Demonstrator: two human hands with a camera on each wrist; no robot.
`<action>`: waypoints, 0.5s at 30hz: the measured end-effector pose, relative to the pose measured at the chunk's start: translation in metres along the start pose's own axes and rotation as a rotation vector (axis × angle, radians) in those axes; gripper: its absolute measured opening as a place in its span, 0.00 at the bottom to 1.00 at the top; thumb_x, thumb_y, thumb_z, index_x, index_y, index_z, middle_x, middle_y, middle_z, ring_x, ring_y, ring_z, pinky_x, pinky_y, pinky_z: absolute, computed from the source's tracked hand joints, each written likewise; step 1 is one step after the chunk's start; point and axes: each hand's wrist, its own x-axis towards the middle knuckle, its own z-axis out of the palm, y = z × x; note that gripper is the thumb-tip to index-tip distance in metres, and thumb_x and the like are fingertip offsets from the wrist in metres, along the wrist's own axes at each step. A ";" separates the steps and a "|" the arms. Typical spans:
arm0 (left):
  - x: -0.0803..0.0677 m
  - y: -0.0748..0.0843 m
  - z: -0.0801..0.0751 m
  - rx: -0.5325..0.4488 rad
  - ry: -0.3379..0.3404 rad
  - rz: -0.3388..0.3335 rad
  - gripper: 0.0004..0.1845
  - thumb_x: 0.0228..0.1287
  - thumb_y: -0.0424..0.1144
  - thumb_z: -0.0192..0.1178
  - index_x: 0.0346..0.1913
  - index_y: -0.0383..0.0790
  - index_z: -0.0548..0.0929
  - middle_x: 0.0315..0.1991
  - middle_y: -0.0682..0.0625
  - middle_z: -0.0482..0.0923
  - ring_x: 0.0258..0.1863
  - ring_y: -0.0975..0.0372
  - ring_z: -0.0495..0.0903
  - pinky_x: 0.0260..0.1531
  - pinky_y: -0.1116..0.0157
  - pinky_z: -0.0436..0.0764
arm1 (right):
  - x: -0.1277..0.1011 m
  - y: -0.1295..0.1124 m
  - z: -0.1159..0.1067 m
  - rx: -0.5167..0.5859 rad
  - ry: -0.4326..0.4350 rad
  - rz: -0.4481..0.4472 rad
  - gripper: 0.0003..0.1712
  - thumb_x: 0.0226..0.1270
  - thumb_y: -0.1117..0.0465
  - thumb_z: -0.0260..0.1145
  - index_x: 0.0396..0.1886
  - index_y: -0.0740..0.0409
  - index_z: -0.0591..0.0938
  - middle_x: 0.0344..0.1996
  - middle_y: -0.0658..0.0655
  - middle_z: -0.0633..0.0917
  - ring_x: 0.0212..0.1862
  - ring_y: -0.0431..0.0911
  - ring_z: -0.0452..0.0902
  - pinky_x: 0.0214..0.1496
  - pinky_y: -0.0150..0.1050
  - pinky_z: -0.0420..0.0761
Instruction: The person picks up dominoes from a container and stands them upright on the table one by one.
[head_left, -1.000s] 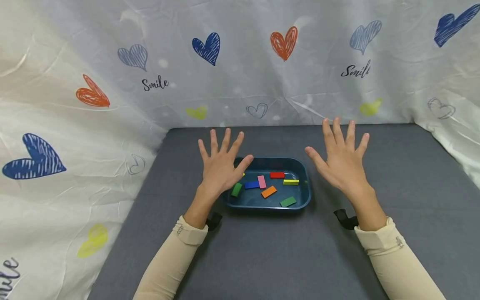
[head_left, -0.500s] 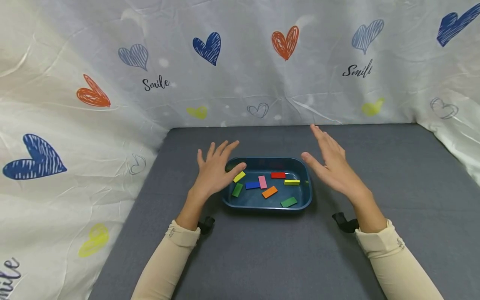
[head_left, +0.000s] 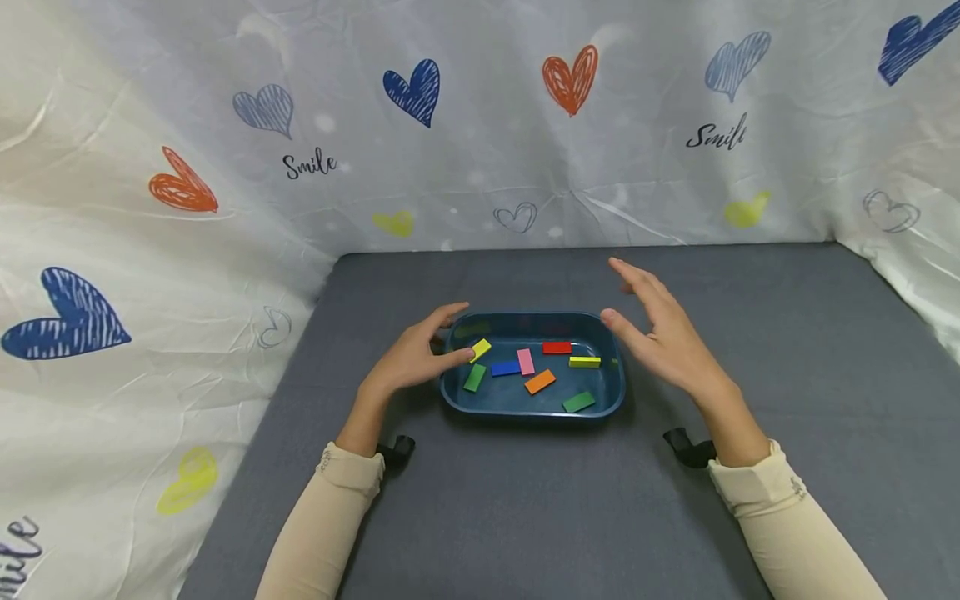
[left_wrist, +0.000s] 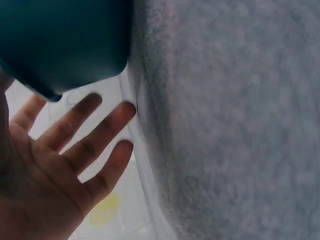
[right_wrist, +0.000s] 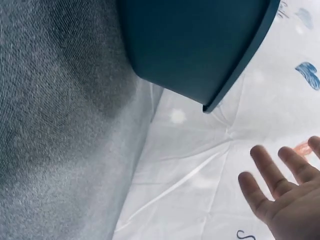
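A rounded-rectangular tray (head_left: 611,392) of smooth dark teal plastic sits at the centre of the frame on a bench (head_left: 525,517) covered in matte grey fabric with a fine weave. Inside it lie flat, hard-edged rectangular blocks: yellow (head_left: 480,349), green (head_left: 474,377), blue (head_left: 506,368), pink (head_left: 526,362), orange (head_left: 539,382), red (head_left: 557,347), a second yellow (head_left: 583,362) and a second green (head_left: 578,402). The left hand (head_left: 411,358) rests at the tray's left rim, fingers relaxed, grasping nothing. The right hand (head_left: 663,337) hovers just right of the tray, fingers straight, released. Behind, a wrinkled white sheet (head_left: 150,275) printed with scribbled hearts reads "Smile" (head_left: 309,165) at upper left.
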 end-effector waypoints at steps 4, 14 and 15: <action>0.001 -0.007 -0.001 -0.050 -0.039 -0.008 0.41 0.67 0.57 0.67 0.79 0.61 0.60 0.75 0.47 0.66 0.64 0.47 0.78 0.58 0.44 0.80 | -0.001 0.001 0.001 0.022 -0.005 -0.011 0.40 0.77 0.51 0.62 0.81 0.31 0.56 0.76 0.55 0.66 0.68 0.56 0.69 0.66 0.67 0.66; 0.000 -0.012 -0.004 -0.109 -0.079 -0.006 0.40 0.69 0.54 0.66 0.79 0.58 0.62 0.78 0.54 0.61 0.75 0.49 0.67 0.66 0.46 0.75 | -0.003 0.004 0.006 0.031 -0.025 -0.045 0.40 0.76 0.54 0.64 0.81 0.35 0.59 0.72 0.58 0.71 0.62 0.55 0.74 0.65 0.62 0.69; -0.001 -0.011 -0.004 -0.112 -0.083 -0.005 0.40 0.69 0.54 0.66 0.79 0.57 0.62 0.79 0.54 0.61 0.75 0.49 0.67 0.67 0.45 0.75 | -0.003 0.005 0.007 0.034 -0.028 -0.051 0.39 0.75 0.55 0.65 0.81 0.36 0.60 0.71 0.58 0.73 0.61 0.56 0.75 0.64 0.61 0.70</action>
